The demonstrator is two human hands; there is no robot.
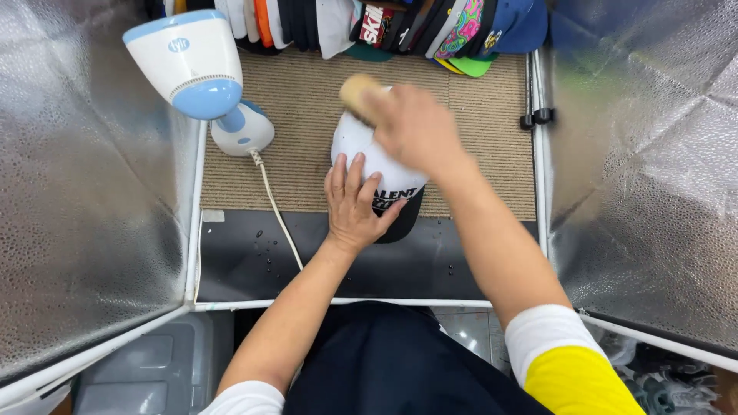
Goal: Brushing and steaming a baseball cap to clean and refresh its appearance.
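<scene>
Under my left hand (355, 206) sits a white cap (367, 157) with a black brim, resting crown-up on the surface (307, 100). That hand lies spread and flat, fingers pressed on the near side of the crown and palm over the brim, pinning the cap without closing around it. Just beyond it, my right hand (415, 127) is wrapped around a tan brush or sponge block (358, 91), gripping it closed, and holds it against the far top of the crown; the hand looks blurred, so it seems to be in motion. To do this well, I judge that I should keep the left palm firm so the cap does not slide, and work the block in short, even strokes along the curve of the crown rather than digging in at one spot, keeping clear of the dark printing near my left fingers.

Left of my hands, a pale cord (273, 204) runs across the dark front strip (246, 261), which carries a few water drops, up to a white and blue steamer (201, 73) standing well apart from the cap. Silvery reflective panels (84, 192) wall in both sides. Farthest from my hands, along the back edge, a row of stacked caps (430, 27) in many colours lies packed together.
</scene>
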